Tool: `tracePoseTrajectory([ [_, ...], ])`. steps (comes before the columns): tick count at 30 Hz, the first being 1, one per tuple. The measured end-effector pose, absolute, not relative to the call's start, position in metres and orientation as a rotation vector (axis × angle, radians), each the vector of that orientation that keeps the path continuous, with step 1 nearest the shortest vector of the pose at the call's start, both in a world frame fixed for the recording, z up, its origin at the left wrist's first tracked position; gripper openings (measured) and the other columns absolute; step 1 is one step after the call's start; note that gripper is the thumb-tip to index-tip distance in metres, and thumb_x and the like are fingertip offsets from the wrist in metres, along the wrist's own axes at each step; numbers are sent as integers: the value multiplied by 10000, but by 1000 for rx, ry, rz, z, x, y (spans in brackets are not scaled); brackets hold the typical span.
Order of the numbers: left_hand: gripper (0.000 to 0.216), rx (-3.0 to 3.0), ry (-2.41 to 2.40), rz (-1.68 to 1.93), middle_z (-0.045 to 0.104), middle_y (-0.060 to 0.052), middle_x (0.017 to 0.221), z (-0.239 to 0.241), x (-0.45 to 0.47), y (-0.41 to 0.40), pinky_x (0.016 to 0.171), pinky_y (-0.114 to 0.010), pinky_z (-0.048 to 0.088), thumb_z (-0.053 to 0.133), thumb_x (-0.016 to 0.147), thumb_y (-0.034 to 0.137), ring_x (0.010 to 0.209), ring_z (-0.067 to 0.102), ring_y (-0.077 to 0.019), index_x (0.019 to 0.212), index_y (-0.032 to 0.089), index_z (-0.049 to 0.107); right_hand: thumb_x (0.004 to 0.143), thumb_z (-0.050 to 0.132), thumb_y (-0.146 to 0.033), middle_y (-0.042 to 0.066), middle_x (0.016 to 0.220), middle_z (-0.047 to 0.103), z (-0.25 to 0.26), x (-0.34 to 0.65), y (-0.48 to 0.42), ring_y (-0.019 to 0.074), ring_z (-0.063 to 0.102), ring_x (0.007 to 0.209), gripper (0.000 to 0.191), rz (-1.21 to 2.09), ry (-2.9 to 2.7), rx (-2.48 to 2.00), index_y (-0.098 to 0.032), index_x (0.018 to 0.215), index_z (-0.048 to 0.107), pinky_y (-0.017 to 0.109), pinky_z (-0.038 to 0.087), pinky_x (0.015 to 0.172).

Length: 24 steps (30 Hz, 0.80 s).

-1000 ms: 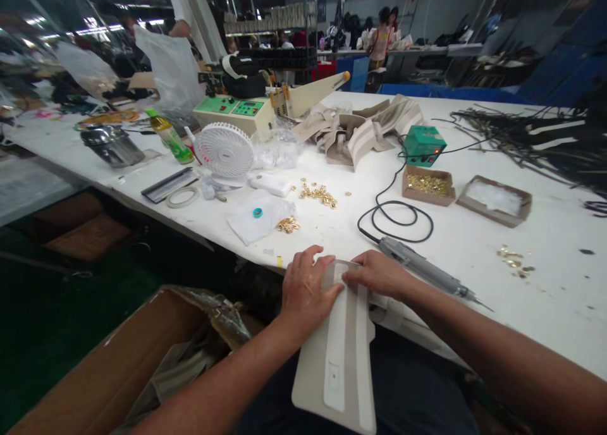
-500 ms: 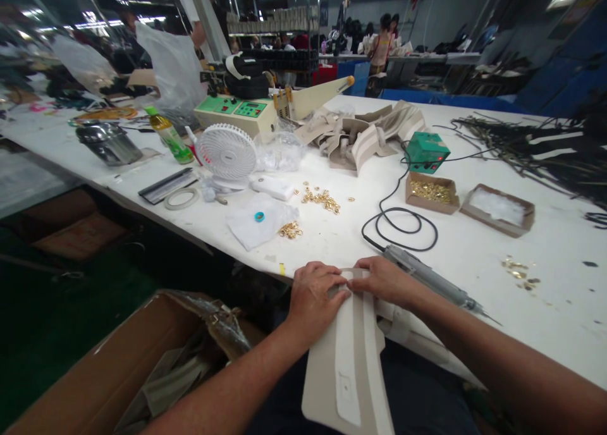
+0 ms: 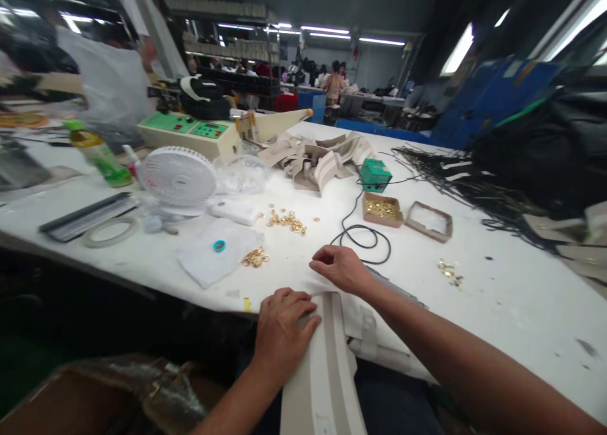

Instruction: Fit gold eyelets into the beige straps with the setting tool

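Note:
A long beige panel (image 3: 334, 353) with a lighter strip down it lies over my lap, its far end at the table's edge. My left hand (image 3: 284, 327) grips the panel's upper left side, thumb on top. Just beyond the far end, my right hand (image 3: 339, 267) is raised over the table, off the panel. Its fingers are curled with the tips drawn together; whether they pinch something small cannot be made out. A grey pen-shaped tool (image 3: 396, 286) lies partly hidden behind my right forearm. Gold metal fittings (image 3: 256, 257) are piled left of my right hand.
A white fan (image 3: 177, 181), tape roll (image 3: 110, 231) and plastic bag (image 3: 213, 255) are on the left. Further back are beige pieces (image 3: 322, 160) and a green box (image 3: 375, 174) with a black cable (image 3: 386, 248). Cardboard trays (image 3: 382, 209) stand right. A carton (image 3: 71, 397) is below left.
My right hand has let go of the panel's far end and risen off it. My left hand still holds the panel. The view has swung to the right.

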<state>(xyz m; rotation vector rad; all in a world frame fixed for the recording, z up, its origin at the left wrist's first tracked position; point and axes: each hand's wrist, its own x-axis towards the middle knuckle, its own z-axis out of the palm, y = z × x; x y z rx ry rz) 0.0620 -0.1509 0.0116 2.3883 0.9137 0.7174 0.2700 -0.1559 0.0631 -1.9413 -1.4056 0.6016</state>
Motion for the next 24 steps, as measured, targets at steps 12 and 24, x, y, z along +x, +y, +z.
tracePoseTrajectory([
  [12,118,2569,685,914,803,1,1100,-15,64,-122,1095,-536,400,751,873,336,1093,651,-304,981,309,792,760,615,-541,66,719,770,37,480,-372,247,711,665,404,30,-579,-2453,-197,895,776,342,516,634],
  [24,209,2600,657,912,808,-10,1089,-26,67,-111,1012,-503,516,709,887,499,1050,683,-300,962,328,804,870,593,-470,46,1025,803,10,499,-392,224,709,878,367,23,-694,-2533,-228,1051,803,348,528,885],
])
